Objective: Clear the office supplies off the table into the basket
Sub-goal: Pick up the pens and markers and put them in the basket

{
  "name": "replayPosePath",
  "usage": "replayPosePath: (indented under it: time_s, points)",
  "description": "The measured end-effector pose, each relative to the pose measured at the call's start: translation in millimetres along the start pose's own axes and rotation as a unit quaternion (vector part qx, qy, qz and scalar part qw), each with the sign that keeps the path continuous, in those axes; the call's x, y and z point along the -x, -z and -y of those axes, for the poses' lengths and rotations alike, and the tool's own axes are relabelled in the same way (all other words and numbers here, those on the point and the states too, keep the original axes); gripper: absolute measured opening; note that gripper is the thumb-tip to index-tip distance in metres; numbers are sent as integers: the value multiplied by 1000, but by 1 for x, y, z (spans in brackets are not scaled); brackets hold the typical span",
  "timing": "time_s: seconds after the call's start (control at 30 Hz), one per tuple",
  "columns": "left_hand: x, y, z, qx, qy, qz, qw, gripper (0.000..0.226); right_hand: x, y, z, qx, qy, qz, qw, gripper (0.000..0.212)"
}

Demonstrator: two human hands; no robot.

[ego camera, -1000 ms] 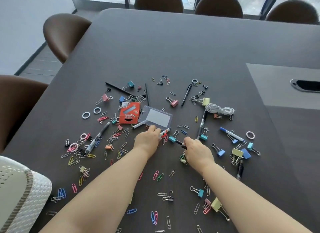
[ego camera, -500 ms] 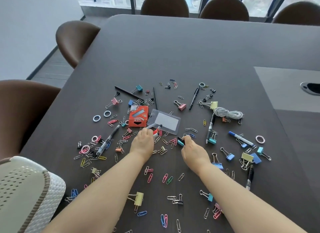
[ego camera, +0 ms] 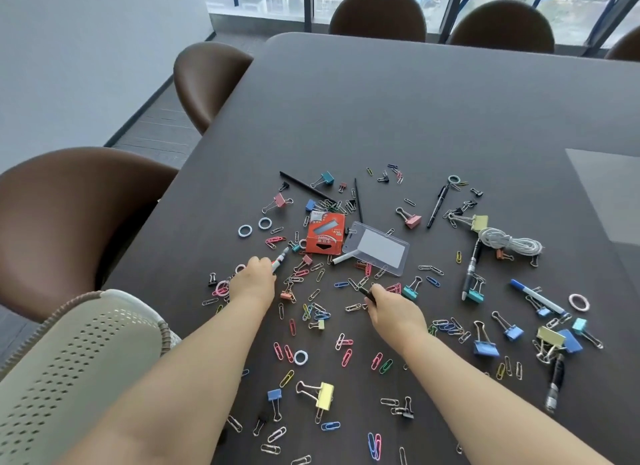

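Paper clips, binder clips, pens and rubber rings lie scattered over the dark table (ego camera: 398,111). My left hand (ego camera: 252,281) is closed on a red-and-white marker (ego camera: 280,259) whose tip points up and right, left of the orange staple box (ego camera: 325,233). My right hand (ego camera: 393,309) is closed on a black pen (ego camera: 367,294), only its end showing past my fingers. A clear badge holder (ego camera: 375,248) lies between and beyond the hands. The pale perforated basket (ego camera: 69,371) stands at the lower left by the table's edge.
A coiled white cord (ego camera: 509,241), a blue-capped marker (ego camera: 538,296), a silver pen (ego camera: 470,274) and large binder clips (ego camera: 554,340) lie at right. Brown chairs (ego camera: 69,215) line the left and far sides. A grey inset panel (ego camera: 609,194) sits at far right.
My left hand has moved left, away from the badge holder, carrying the marker. My right hand has drawn back slightly with the black pen. The view has shifted left.
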State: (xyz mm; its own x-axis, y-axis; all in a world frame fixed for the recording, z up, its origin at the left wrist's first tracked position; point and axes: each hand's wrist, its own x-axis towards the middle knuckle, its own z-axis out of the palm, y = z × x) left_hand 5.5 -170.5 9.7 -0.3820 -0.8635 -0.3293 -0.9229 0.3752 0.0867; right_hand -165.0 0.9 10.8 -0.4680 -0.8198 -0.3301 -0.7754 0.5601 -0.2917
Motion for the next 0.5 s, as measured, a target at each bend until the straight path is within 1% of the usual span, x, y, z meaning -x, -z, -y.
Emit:
replayPosePath:
  time_s: [0.13, 0.23, 0.4, 0.5]
  points:
    - [-4, -4, -1, -11, 1, 11, 1000, 24, -4, 4, -2, 4, -12, -4, 1000, 21]
    - [-7, -3, -7, 15, 4, -5, 1000, 22, -6, 5, -7, -5, -23, -8, 1000, 21]
    - [-14, 12, -37, 67, -58, -47, 995, 24, -13, 14, -25, -46, -55, -28, 997, 22]
    - [-22, 18, -69, 72, -112, -42, 990, 23, -20, 24, -39, -56, -68, -49, 995, 23]
